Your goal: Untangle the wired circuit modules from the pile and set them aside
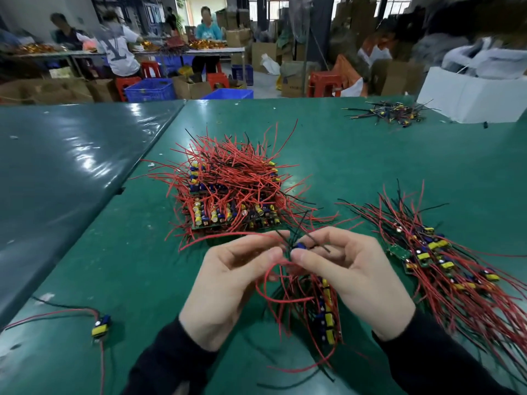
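Head view, starting at the near left: a single module [101,327] lies alone on the green table [370,155], its red and black leads trailing off toward the left edge, probably dropped apart from the rest. Farther in, at the middle of the table, sits the pile [231,192], a stack of boards bristling with red wires that splay outward in every direction; it looks like the stock yet to be worked through.

Just near of the pile, both hands meet over a small bunch of modules [328,306] that hangs below them. The left hand [228,283] is palm-inward with fingers curled, pinching a red wire between thumb and forefinger. The right hand [350,269] faces it, fingertips closed on a blue-capped module [299,246] where black and red leads cross. Held this close together, the hands seem placed to tease one lead out of the knot. Both dark sleeves come in from the near edge.

To the right lies the set-aside row [445,263], modules lined up with wires combed roughly one way, likely the finished ones. At the far right, a small heap of wire scraps [387,112] rests beside a white box [470,95].
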